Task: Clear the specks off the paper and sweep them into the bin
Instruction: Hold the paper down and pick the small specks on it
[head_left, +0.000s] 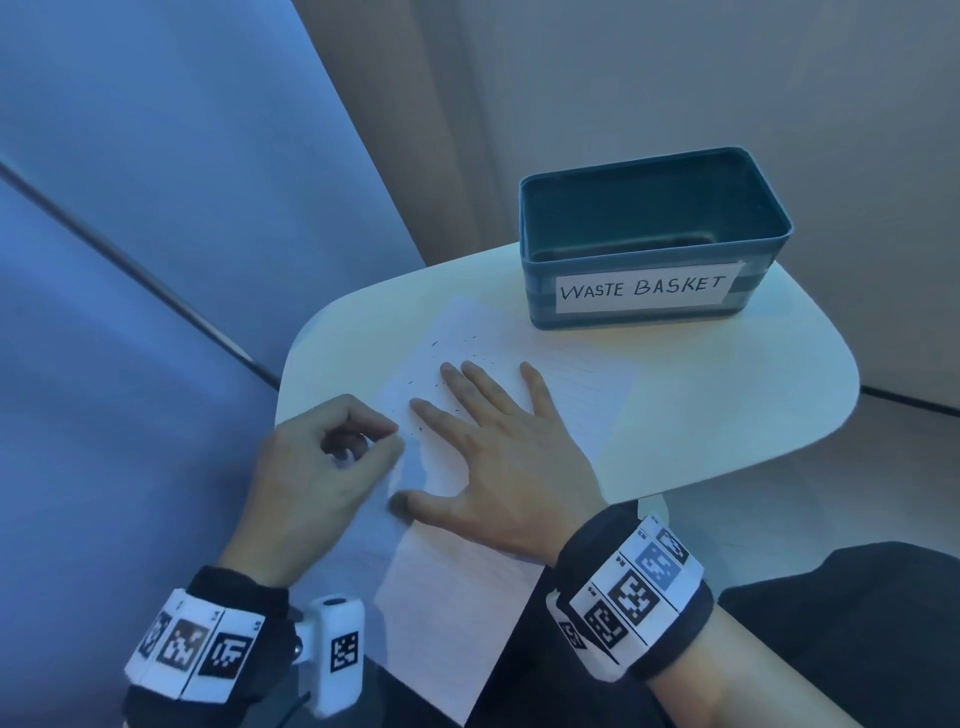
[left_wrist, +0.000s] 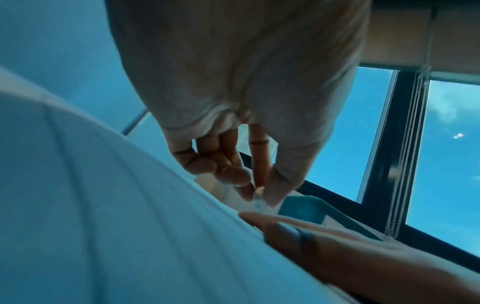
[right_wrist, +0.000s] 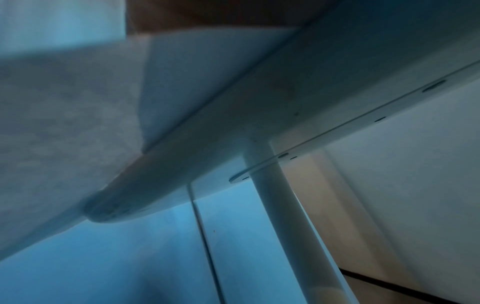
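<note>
A lined white paper (head_left: 571, 395) lies across the small white table (head_left: 727, 415), its near end hanging off the front edge. Several tiny dark specks (head_left: 418, 429) dot its left half. My right hand (head_left: 493, 441) rests flat on the sheet with fingers spread, specks around its fingertips. My left hand (head_left: 363, 441) has curled fingers, and its thumb and forefinger pinch the sheet's left edge; the left wrist view shows that pinch (left_wrist: 257, 195). The teal bin (head_left: 649, 244), labelled WASTE BASKET, stands at the table's back right, apart from both hands.
The table is narrow with rounded edges and stands on a single pole (right_wrist: 272, 195). A blue-lit wall (head_left: 130, 260) stands at the left. Bare tabletop shows to the right of the paper. Dark clothing (head_left: 857, 623) sits under the near edge.
</note>
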